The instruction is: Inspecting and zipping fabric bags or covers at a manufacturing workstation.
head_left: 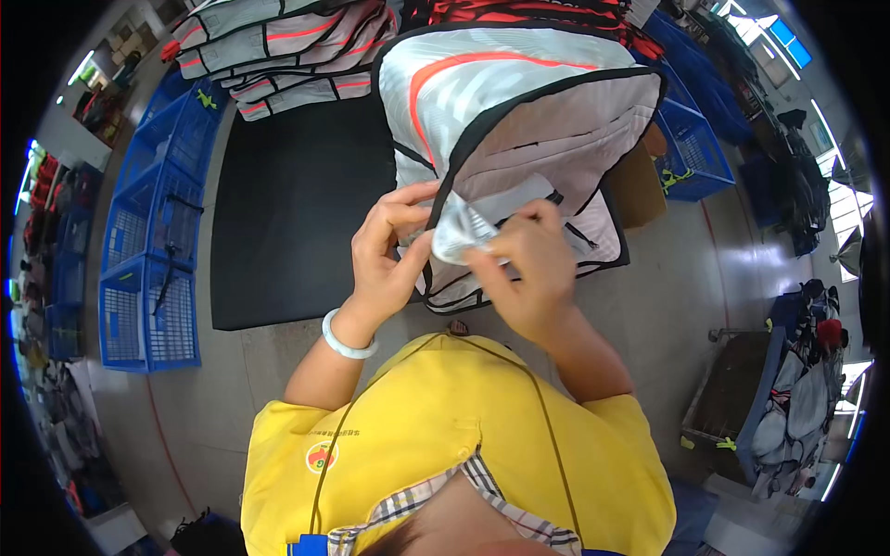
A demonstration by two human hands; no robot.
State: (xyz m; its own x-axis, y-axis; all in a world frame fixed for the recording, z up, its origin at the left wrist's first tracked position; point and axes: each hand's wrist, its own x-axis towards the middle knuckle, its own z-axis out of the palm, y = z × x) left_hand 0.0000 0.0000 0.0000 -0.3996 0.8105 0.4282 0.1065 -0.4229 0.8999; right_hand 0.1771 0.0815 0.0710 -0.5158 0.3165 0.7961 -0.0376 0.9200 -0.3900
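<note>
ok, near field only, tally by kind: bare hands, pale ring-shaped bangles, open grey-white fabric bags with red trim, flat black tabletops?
Bare left hand plus bare right hand: 2
Pale ring-shaped bangle: 1
Open grey-white fabric bag: 1
Flat black tabletop: 1
Total: 5

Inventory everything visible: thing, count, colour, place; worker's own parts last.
Bag: one, grey with red, centre
Flap: one, silvery, bag's edge
Stack: several layers, grey, upper left
Pile: one, red-black, top centre
Tabletop: one, black, left of bag
Crates: several, blue, both sides
Box: one, brown, bag's right
Background clutter: uncountable, mixed colours, edges
Shirt: one, yellow, worn
Bangle: one, white, left wrist
Left hand: one, bare, gripping bag
Right hand: one, bare, touching flap
</note>
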